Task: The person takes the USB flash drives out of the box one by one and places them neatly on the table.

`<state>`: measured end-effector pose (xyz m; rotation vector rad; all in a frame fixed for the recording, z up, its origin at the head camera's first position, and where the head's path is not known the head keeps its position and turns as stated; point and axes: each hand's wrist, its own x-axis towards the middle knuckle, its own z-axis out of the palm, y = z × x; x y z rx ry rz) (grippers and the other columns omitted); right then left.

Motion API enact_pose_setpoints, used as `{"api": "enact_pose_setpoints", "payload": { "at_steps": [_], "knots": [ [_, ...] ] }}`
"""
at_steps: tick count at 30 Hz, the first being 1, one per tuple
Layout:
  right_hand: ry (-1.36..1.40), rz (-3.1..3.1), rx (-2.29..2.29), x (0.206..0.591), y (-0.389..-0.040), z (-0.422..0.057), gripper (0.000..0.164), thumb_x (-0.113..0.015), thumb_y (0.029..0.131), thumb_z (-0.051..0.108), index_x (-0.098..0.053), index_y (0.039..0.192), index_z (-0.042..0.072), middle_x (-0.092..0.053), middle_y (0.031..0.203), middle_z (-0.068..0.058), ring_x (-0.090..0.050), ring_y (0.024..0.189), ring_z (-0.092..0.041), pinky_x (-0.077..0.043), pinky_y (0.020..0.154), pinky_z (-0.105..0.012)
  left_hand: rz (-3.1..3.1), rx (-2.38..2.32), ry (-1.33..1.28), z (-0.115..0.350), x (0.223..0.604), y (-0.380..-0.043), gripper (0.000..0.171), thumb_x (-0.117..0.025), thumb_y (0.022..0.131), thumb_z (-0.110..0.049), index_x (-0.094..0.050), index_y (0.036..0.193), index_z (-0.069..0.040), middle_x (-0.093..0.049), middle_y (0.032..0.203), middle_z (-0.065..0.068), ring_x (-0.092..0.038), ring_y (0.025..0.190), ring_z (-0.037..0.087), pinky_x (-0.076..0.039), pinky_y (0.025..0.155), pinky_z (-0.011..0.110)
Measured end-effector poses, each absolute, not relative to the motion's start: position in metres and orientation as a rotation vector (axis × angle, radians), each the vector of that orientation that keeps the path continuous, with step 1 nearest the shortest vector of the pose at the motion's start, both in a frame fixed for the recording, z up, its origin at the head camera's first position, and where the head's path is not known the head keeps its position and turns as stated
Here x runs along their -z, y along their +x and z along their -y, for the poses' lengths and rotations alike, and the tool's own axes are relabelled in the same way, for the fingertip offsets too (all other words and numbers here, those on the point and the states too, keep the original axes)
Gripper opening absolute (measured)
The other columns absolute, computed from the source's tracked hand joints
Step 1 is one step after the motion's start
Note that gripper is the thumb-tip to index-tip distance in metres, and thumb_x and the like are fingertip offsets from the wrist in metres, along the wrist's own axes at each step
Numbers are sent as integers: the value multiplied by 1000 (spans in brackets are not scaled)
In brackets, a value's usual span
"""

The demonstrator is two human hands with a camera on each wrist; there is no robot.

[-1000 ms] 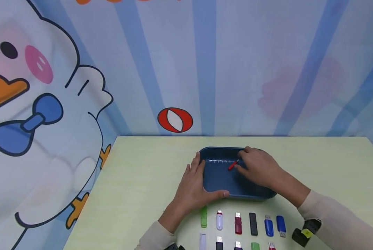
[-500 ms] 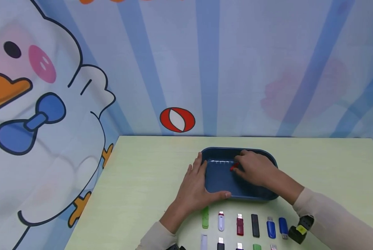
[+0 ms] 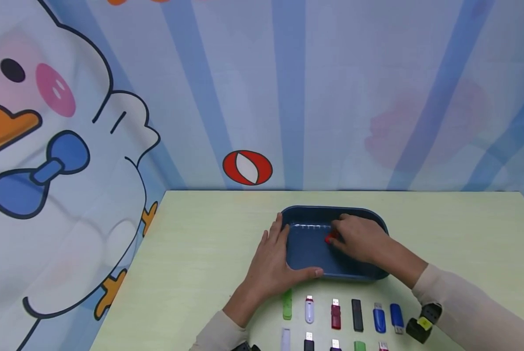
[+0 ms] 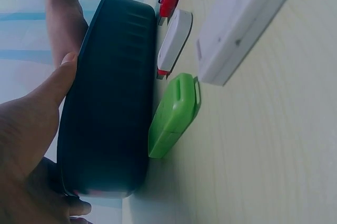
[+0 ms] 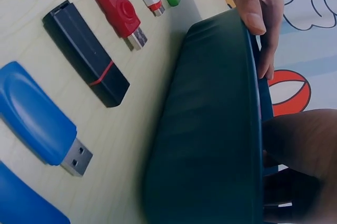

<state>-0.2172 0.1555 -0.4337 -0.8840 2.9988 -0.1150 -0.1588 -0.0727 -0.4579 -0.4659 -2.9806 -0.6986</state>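
In the head view my left hand (image 3: 268, 268) steadies the dark blue tray (image 3: 306, 256) at its left end, fingers spread straight along that side. Its thumb (image 4: 63, 77) lies along the near rim. Over the tray's interior, my right hand (image 3: 360, 239) pinches a small red USB stick (image 3: 329, 238) between thumb and fingers. Only a bit of the red shows; the hand covers the rest. From the right wrist camera, the tray wall (image 5: 210, 119) blocks the stick, and the right-hand fingers reach past the rim.
Two rows of USB sticks lie in front of the tray. The row nearer it has a green one (image 3: 287, 305), a white one (image 3: 309, 310), a dark red one (image 3: 335, 315), a black one (image 3: 357, 315) and blue ones (image 3: 379, 319). A printed backdrop (image 3: 332, 97) rises behind the table (image 3: 200, 234).
The right hand's fingers have closed in on the red USB stick, which showed almost whole a second ago and is now mostly covered. The left hand has stayed on the tray.
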Motion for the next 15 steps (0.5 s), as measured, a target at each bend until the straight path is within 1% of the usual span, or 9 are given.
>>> {"api": "enact_pose_setpoints", "payload": {
  "at_steps": [6,15],
  "knots": [
    [-889,-3008,93,437,-222,-158,31,-69,83,36,-64,94,7,-53,76,0,-47,65,-12,-46,55,-28,2981,713,-462,73,457,-159,121,-45,63,-90,-30,148,-6,-2,159,4,-12,140,18,-12,112,39],
    [-818,-2962,66,436,-224,-151,43,-67,82,48,-61,93,7,-48,73,0,-45,62,-13,-42,50,-29,2976,700,-474,74,459,-159,121,-45,63,-90,-29,148,-6,-1,159,4,-12,140,18,-11,112,39]
  ]
}}
